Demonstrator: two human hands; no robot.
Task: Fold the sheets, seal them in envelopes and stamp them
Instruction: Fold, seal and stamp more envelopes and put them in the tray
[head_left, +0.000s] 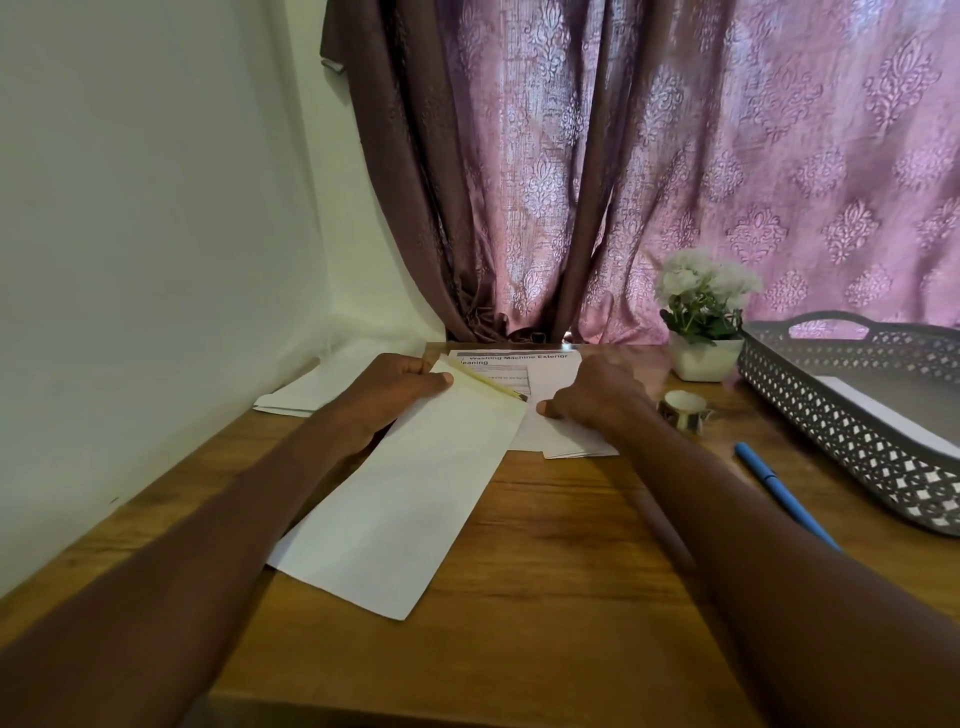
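1. Your left hand (395, 387) pinches the far end of the long white envelope (400, 499) between thumb and curled fingers; the envelope slants from there down to the bench (571, 571), its near corner resting on the wood and its flap end up by your thumb.
2. Your right hand (597, 400) is curled, knuckles up, on the folded sheets (576, 441) just right of the envelope; it appears to grip them, thumb tip at their left edge.
3. By my reading you are about to load the envelope: hold its mouth open with your left thumb, bring the folded sheet in short edge first, and slide it flat so no corner catches.
4. Beneath both hands lies a printed sheet (519, 364) headed with washing-machine cleaning text; keep it from being dragged along.
5. More envelopes (306, 392) lie at the left by the wall.
6. To the right stand a roll of tape (683, 408), a flower pot (704, 332), a blue pen (779, 493) and a grey basket (831, 415) holding paper; the tape roll is nearest your right wrist and could be knocked.
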